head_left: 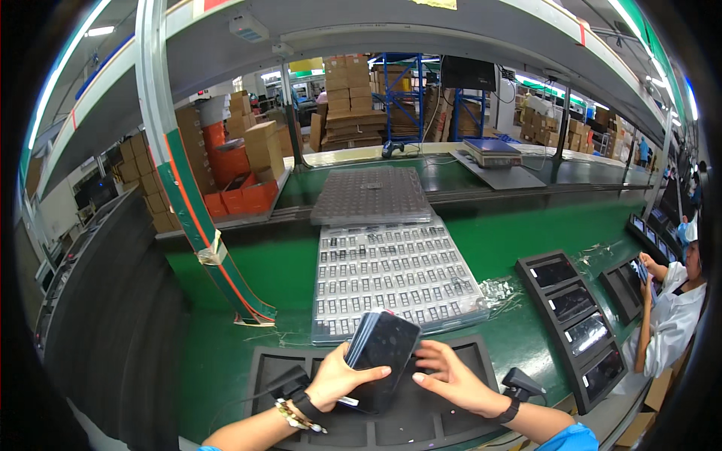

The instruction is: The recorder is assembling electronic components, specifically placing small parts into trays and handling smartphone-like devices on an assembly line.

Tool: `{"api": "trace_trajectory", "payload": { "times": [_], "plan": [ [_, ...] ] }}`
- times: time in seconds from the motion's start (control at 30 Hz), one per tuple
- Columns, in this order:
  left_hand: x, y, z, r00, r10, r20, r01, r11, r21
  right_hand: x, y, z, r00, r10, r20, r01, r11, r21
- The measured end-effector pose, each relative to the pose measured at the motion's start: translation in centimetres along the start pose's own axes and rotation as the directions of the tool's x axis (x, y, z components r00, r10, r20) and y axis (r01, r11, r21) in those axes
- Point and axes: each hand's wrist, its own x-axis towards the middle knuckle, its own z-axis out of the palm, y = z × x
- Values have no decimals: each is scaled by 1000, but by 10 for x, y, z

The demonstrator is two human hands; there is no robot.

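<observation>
The left hand (335, 379) pinches the phones (387, 346) above the black tray (410, 422) at the bench's (214, 368) near edge; the right hand (457, 385), loosely spread, is just beside them. Behind lies a clear tray (451, 322).

the left hand (336, 377) grips, thumb stretched rightward; the right hand (457, 382) faces it, fingers loosely bent, thumb apart.

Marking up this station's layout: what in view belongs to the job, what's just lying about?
Likely the job:
dark phone-like slabs, held in left hand, right hand close by
black foam tray beneath
perhaps the clear parts tray

Apparently just lying about:
scanner-like tool
cardboard boxes
orange bins
</observation>
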Motion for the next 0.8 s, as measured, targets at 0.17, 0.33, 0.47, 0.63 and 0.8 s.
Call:
{"api": "trace_trajectory", "payload": {
  "times": [0.17, 0.33, 0.47, 0.63, 0.8],
  "plan": [
    [-16, -11, 31, 991, -89, -98, 61, 963, -263, 10, -4, 34, 996, 85, 16, -85, 929, 359],
    [-24, -37, 19, 991, -133, -26, 111, 906, -408, 3, -3, 28, 960, 266, 92, -275, 817, 507],
    [-46, -30, 8, 988, -149, -31, 127, 920, -371, -8, -4, 23, 948, 304, 93, -303, 777, 552],
    [-72, -37, -28, 974, -113, -195, 57, 960, -275, -28, 11, 8, 964, 253, -80, -210, 911, 354],
    [-81, -57, -50, 968, -38, -246, 10, 993, -113, -35, 25, 13, 965, 261, -26, -253, 952, 172]
  ]
}}
